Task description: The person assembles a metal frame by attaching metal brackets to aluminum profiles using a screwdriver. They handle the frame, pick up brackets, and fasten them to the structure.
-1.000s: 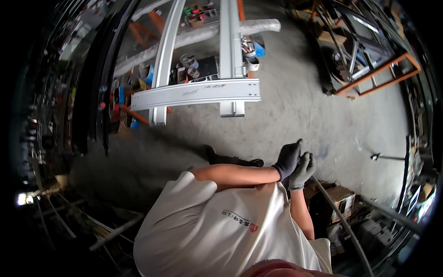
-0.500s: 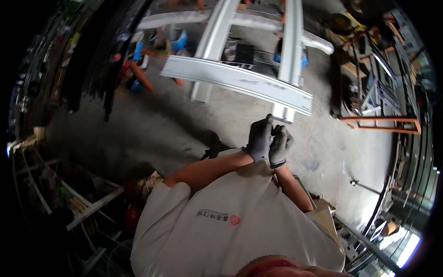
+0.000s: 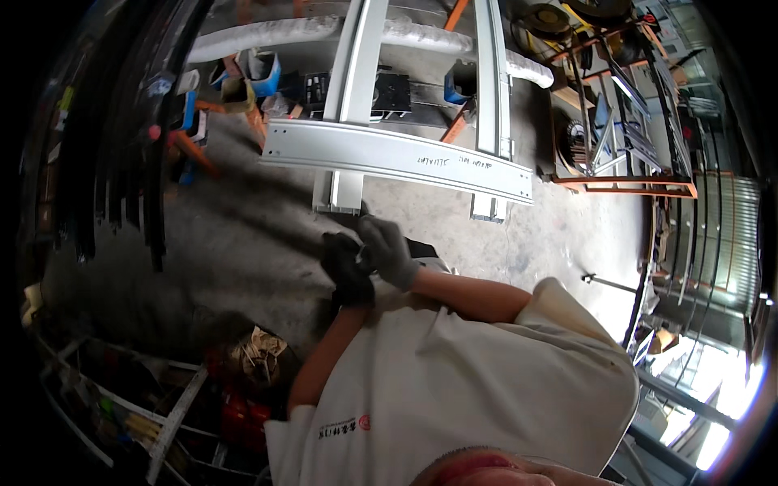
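L hand (image 3: 347,269) blk-gloved, R hand (image 3: 391,253) gry-gloved; crossbar (image 3: 369,149) wht.

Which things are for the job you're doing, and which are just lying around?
Probably for the job:
my gloved left hand and right hand, close together
the white crossbar
the left long beam and right long beam under it

Probably just lying around:
the blue container
the crumpled brown paper
the orange rack

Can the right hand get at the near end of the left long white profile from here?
Probably yes: the gloved right hand is just below that profile end in the picture, with nothing visible between them; the white crosspiece lies beyond. Depth is hard to judge.
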`<state>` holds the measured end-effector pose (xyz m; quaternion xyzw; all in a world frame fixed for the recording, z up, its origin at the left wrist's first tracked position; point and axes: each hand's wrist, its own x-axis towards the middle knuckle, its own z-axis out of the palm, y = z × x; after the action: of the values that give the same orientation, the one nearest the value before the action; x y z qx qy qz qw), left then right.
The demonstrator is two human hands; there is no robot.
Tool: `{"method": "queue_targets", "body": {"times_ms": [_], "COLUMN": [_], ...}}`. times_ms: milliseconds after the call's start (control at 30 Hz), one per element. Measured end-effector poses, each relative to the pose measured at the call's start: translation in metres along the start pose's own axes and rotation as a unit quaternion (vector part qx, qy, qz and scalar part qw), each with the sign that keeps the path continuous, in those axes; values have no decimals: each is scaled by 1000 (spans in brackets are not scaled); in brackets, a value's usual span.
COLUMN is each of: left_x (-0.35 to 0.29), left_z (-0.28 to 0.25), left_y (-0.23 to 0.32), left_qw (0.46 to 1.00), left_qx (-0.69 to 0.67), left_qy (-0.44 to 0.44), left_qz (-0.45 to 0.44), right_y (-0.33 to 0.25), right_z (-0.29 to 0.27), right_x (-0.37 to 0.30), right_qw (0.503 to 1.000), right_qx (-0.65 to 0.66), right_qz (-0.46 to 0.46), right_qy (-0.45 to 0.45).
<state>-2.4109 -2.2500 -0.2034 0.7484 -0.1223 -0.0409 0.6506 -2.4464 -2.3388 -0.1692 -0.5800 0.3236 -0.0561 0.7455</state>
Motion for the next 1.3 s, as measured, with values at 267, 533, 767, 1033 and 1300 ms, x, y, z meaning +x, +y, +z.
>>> {"method": "queue_targets", "body": {"times_ms": [267,533,767,1033,1300], "left_x": [79,115,155,160,146], "left_z": [-62,-94,-107,-154,-162], "left_y": [-4,-44,-39,-56,-41], "left_qw": [971,964,929,969,961], "left_qx": [-124,-27,-217,-150,-181], "left_qy": [74,168,51,28,-93], "left_qz": [-189,-205,-295,-196,-185], "right_y": [-8,-23,-3,-20,-17], "right_z": [84,125,137,183,193], "right_x": [86,133,161,112,54], "right_qw": [982,982,982,988,995], "right_qx": [9,-16,12,-78,12], "right_qz": [-16,-14,62,-97,-98], "right_qy": [-189,-189,-179,-87,-4]}}
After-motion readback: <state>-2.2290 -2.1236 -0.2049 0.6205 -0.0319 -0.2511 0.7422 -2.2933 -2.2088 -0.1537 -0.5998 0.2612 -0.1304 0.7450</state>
